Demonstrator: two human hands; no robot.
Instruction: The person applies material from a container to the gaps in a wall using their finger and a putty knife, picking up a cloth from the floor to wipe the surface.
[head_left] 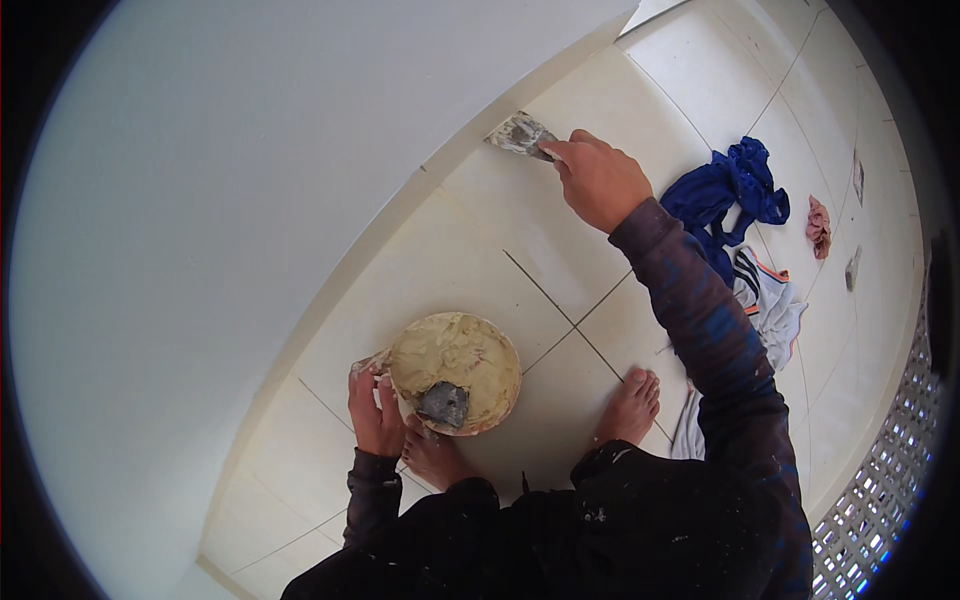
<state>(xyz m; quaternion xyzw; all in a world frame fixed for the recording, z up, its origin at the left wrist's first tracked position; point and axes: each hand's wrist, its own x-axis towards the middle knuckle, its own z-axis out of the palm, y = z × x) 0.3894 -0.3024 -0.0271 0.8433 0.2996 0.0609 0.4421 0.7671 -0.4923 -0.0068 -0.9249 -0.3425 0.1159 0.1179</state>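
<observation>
My right hand (603,182) is closed round the handle of a putty knife (521,134). Its wide blade, smeared with pale putty, meets the low strip at the foot of the wall. Down by my feet stands a round bucket (517,372) of cream-coloured putty (450,345). A dark grey piece (444,404), partly coated, lies on the putty near the bucket's near side. My left hand (376,412) grips the bucket's left side, its fingers bent and smeared with putty; the bucket hides part of the grip.
The white wall (230,180) curves along my left. On the tiled floor to the right lie a blue cloth (735,190), a white striped garment (770,305), a pink rag (818,228) and a small scraper-like piece (852,270). A perforated panel (875,480) edges the lower right.
</observation>
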